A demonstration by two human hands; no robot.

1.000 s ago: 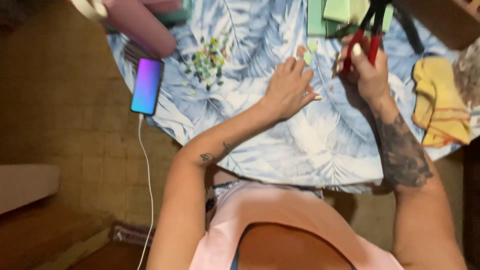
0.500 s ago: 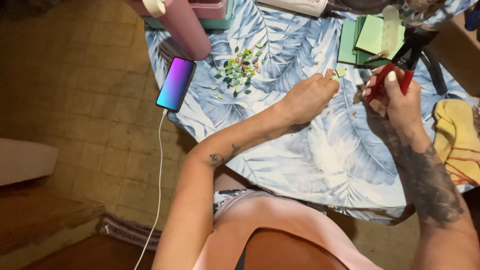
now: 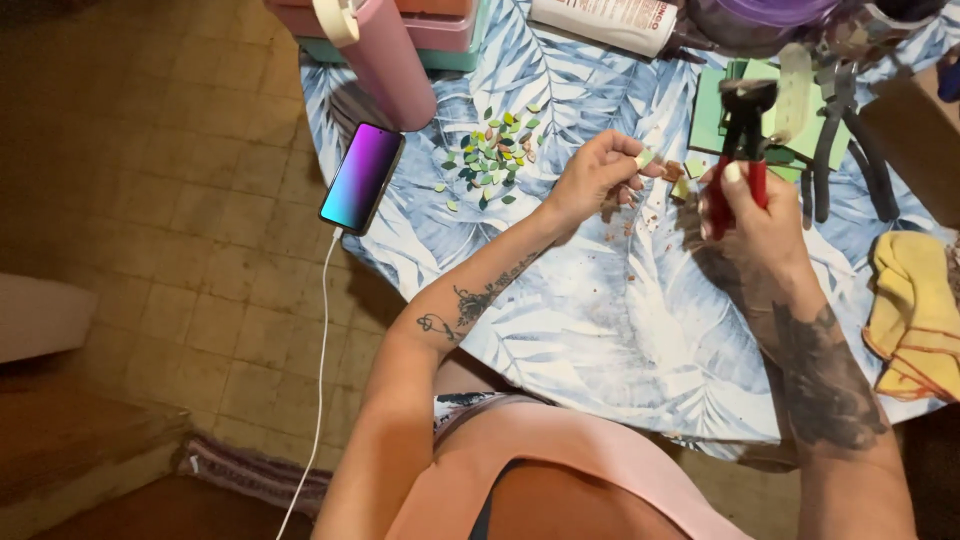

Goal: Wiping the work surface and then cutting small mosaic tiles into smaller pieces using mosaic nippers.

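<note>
I see a dim tiled floor in worn brown under warm light. A round tabletop wears a blue leaf-print cloth, and a striped rug lies below.

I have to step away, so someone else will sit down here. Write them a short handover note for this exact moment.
Left hand: fingers pinch a small pale green piece above the table.
Right hand: gripping the red-handled nippers, head pointing away from the body.
Green sheets lie behind the nippers; dark pliers rest to their right.
Done: a pile of cut leaf-shaped bits lies near the phone; crumbs are scattered under the hands.
Left: the held piece looks uncut; sheets remain.
</note>
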